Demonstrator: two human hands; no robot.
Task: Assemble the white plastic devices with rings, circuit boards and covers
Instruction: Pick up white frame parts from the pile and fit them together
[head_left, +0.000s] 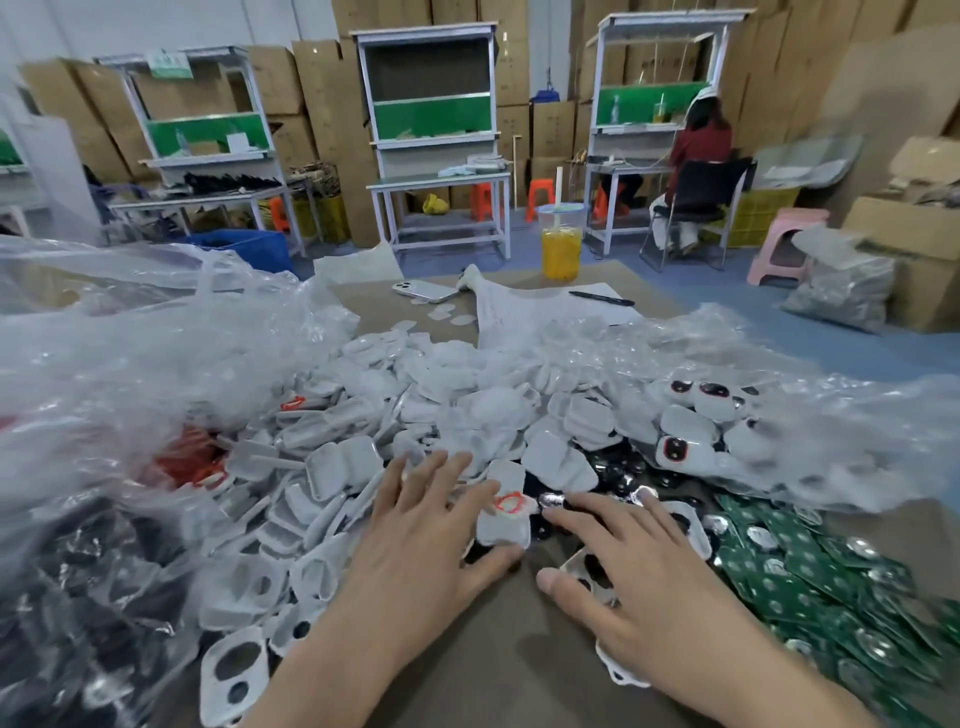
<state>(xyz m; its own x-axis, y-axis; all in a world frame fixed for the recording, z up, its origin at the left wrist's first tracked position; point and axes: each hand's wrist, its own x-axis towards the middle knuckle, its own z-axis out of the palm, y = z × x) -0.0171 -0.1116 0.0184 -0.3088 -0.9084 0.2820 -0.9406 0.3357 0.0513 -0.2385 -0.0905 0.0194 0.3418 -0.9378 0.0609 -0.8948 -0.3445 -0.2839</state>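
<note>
Early stage: a few finished devices (696, 402) far right; shell pile (332, 467) and circuit boards (831, 571) remain. One shell (504, 530) has its ring (508, 503). Left hand (431, 525) and right hand (639, 566) are spread flat, holding nothing.

The left hand (415, 525), at about 7 o'clock in the view, and the right hand (623, 566), at about 5 o'clock, are bare, with slender fingers (618, 514) and short, plain nails (548, 578). The left forearm (332, 670) and right forearm (769, 675) are bare too, uncovered all the way to the bottom edge at 6 o'clock.
</note>
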